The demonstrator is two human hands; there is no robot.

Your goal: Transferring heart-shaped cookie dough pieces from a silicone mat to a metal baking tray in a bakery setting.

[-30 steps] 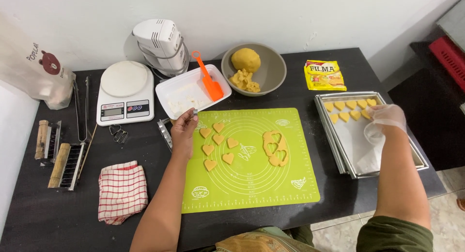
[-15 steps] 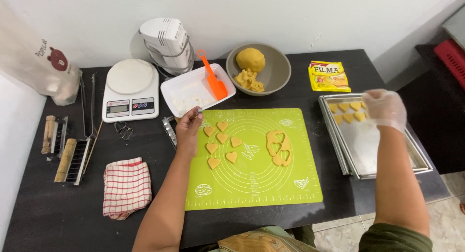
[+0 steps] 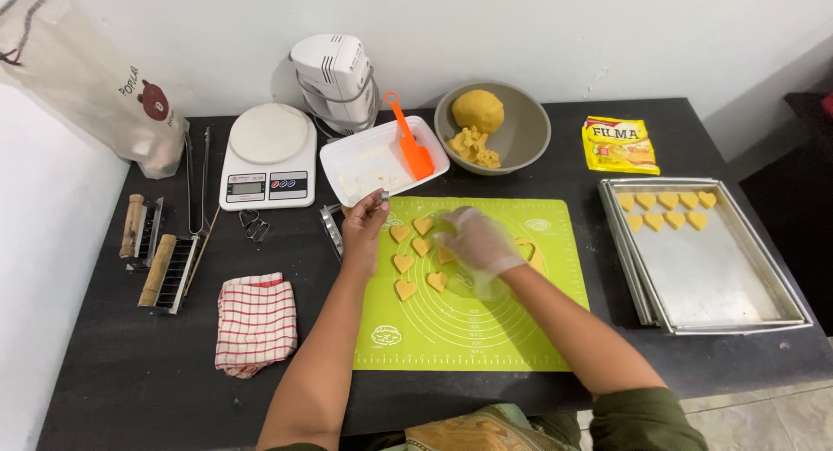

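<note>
Right hand (image 3: 475, 239), gloved, back from tray (image 3: 785, 317) to mat (image 3: 486, 338), fingers loosely open over heart cookies (image 3: 423, 226), grip unclear. Left hand (image 3: 364, 228) pinches small metal tool (image 3: 382, 197).

Clear glove on right grip (image 3: 475, 239)

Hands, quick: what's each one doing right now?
Left hand: fingers pinched at the top-left corner of the green baking mat; what they pinch cannot be told.
Right hand: gloved, open, over the heart-shaped dough cutouts.
</note>
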